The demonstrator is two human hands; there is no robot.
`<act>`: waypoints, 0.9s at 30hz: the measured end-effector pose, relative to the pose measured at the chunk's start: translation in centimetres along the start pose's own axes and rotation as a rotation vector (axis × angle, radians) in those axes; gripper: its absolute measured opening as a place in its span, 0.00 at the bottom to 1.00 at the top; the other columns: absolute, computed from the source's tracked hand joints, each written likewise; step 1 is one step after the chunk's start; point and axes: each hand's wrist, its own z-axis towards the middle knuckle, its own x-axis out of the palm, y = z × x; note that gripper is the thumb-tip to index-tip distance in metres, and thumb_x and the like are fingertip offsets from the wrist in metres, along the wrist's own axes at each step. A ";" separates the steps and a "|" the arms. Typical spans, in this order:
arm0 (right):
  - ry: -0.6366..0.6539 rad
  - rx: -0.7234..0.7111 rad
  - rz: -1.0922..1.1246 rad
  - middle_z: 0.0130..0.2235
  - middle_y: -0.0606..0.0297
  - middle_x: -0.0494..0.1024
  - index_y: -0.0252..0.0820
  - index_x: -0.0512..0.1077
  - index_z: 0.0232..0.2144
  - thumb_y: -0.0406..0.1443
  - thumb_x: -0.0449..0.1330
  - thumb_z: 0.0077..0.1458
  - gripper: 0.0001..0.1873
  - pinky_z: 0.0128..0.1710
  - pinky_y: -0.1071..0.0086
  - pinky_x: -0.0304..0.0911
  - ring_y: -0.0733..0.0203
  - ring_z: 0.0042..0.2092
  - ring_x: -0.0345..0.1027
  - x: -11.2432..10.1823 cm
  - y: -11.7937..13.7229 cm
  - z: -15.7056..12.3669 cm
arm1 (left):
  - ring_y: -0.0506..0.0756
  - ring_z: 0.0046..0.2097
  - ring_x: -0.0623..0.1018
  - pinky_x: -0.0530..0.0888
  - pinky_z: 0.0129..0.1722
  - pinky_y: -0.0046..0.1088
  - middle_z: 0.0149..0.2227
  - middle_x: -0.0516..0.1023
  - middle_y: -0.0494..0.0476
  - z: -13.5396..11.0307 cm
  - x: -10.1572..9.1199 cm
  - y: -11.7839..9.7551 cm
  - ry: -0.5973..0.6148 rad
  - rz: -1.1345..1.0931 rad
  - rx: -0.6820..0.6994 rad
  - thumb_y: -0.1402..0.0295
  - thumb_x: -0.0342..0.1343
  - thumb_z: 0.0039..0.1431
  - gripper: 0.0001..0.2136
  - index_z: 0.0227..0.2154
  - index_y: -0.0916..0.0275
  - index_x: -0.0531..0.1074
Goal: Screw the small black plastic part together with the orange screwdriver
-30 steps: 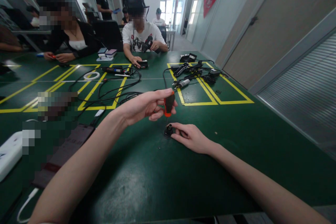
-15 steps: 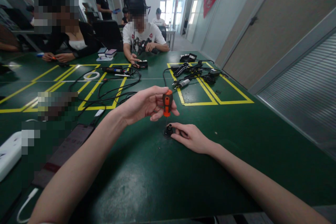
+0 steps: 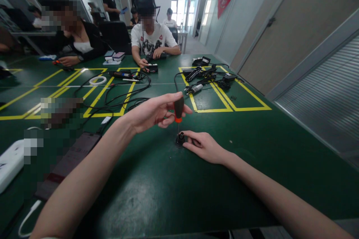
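Note:
My left hand (image 3: 161, 112) is closed around the handle of a small black and orange screwdriver (image 3: 178, 109). The screwdriver stands upright, its thin shaft pointing down at a small black round part (image 3: 180, 140) on the green table. That part has a wide base and a short post with a brassy rim; whether the tip sits in a screw is too small to tell. From the right, my right hand (image 3: 203, 147) pinches the part's side between thumb and fingers and holds it against the table.
Black cables and adapters (image 3: 207, 76) lie in yellow-taped areas (image 3: 213, 111) beyond my hands. More black cable (image 3: 126, 95) runs at left, near a phone (image 3: 73, 153) and a white power strip (image 3: 14, 160). Two people sit across the table (image 3: 157, 194).
The screwdriver handle has turned in my left fingers, so its dark side now faces me instead of the orange. My right hand and the black part stay put.

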 end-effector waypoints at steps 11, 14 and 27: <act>0.004 0.008 0.014 0.30 0.68 0.77 0.38 0.75 0.59 0.44 0.58 0.69 0.22 0.30 0.71 0.56 0.66 0.26 0.61 -0.1 0.0 0.0 | 0.47 0.23 0.66 0.62 0.22 0.26 0.41 0.83 0.66 0.3 -0.1 0.0 0.044 -0.031 -0.003 0.47 0.57 0.62 0.22 0.38 0.66 0.75; 0.003 0.005 0.012 0.30 0.68 0.77 0.38 0.74 0.59 0.44 0.58 0.70 0.23 0.31 0.70 0.56 0.66 0.26 0.62 -0.1 0.0 0.0 | 0.46 0.24 0.66 0.60 0.22 0.25 0.40 0.82 0.63 0.3 0.1 0.0 0.061 -0.018 -0.001 0.48 0.62 0.60 0.22 0.39 0.65 0.74; 0.000 0.004 -0.010 0.30 0.67 0.78 0.38 0.75 0.58 0.44 0.57 0.70 0.22 0.30 0.71 0.56 0.65 0.26 0.63 -0.1 -0.1 0.1 | 0.46 0.25 0.61 0.50 0.20 0.25 0.40 0.78 0.61 0.0 0.1 -0.1 0.056 0.082 -0.021 0.46 0.63 0.58 0.24 0.39 0.66 0.78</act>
